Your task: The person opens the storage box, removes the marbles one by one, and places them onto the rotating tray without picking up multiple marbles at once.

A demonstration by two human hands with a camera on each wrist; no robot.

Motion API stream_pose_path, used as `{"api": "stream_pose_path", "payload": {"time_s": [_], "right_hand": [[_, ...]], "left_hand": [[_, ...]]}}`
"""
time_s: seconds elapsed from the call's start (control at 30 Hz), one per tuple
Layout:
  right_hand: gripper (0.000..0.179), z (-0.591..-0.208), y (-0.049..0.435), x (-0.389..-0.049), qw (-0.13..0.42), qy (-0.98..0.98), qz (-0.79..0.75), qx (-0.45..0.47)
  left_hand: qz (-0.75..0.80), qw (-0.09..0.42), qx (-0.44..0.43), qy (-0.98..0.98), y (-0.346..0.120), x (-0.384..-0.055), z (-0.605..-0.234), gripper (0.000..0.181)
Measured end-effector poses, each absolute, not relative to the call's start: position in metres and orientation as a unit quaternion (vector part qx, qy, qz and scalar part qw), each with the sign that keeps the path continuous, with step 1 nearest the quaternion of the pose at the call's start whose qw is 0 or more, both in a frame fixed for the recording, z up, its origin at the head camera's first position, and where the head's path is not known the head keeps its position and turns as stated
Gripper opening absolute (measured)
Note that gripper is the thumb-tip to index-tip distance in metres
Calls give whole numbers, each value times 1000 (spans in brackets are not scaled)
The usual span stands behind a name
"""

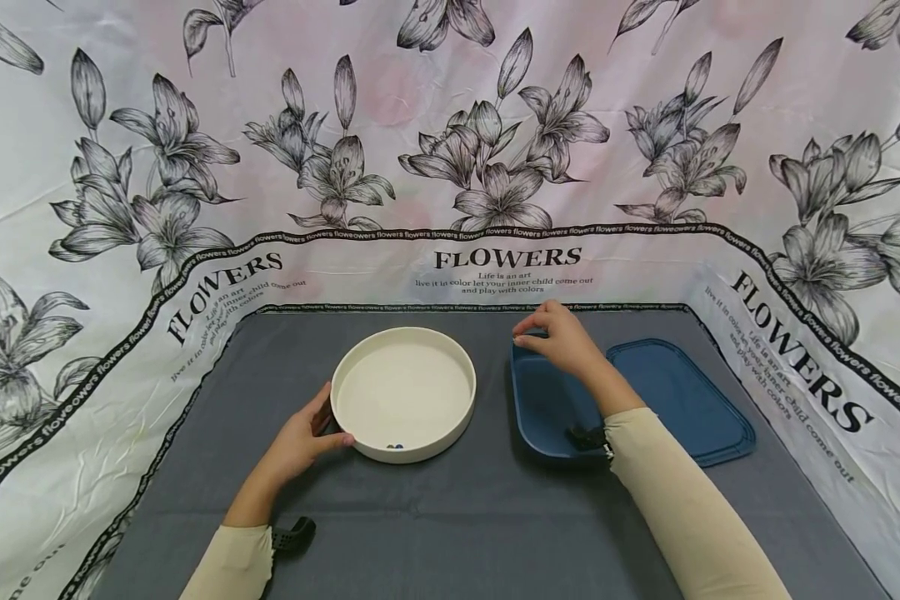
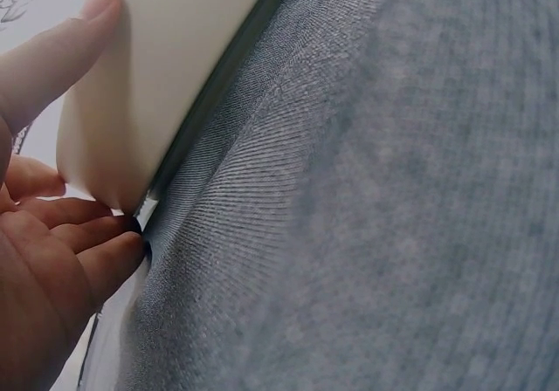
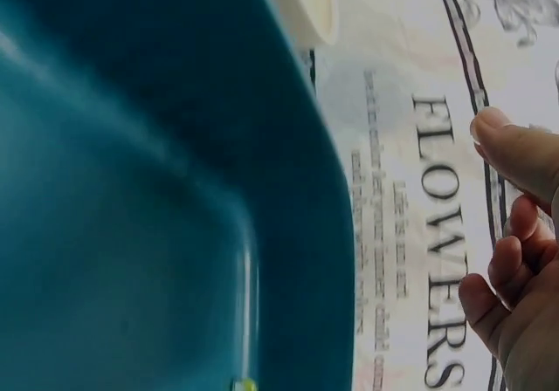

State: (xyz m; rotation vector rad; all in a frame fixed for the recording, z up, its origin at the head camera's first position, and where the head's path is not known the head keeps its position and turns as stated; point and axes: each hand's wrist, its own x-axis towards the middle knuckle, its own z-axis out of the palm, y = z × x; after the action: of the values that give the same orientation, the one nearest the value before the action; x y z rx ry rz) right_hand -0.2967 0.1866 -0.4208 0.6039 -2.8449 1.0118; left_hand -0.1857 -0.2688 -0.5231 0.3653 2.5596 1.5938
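My left hand (image 1: 300, 446) grips the side of a round cream tray (image 1: 403, 392); in the left wrist view the thumb lies on its wall and the fingers at its lower edge. Near the tray's front wall lie small dark beads (image 1: 395, 447). Above the far left corner of a deep blue container (image 1: 528, 417), my right hand (image 1: 562, 337) brings thumb and index fingertip together on a tiny thing, seemingly a bead, too small to make out well. One yellowish bead (image 3: 245, 384) shows inside the container in the right wrist view.
A blue lid (image 1: 675, 400) lies flat to the right of the container, partly behind the right forearm. Grey cloth (image 1: 435, 533) covers the table. White flower-printed fabric (image 1: 495, 267) stands around the back and sides.
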Motion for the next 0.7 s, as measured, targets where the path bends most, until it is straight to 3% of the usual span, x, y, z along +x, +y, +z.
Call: {"api": "stream_pose_path", "payload": {"time_s": [0.4, 0.7], "right_hand": [[19, -417, 118, -302, 2, -923, 309, 230], [22, -424, 76, -310, -69, -914, 322, 238]], "left_hand": [[529, 45, 131, 837, -271, -188, -525, 114], [527, 44, 134, 838, -272, -188, -527, 114]]}}
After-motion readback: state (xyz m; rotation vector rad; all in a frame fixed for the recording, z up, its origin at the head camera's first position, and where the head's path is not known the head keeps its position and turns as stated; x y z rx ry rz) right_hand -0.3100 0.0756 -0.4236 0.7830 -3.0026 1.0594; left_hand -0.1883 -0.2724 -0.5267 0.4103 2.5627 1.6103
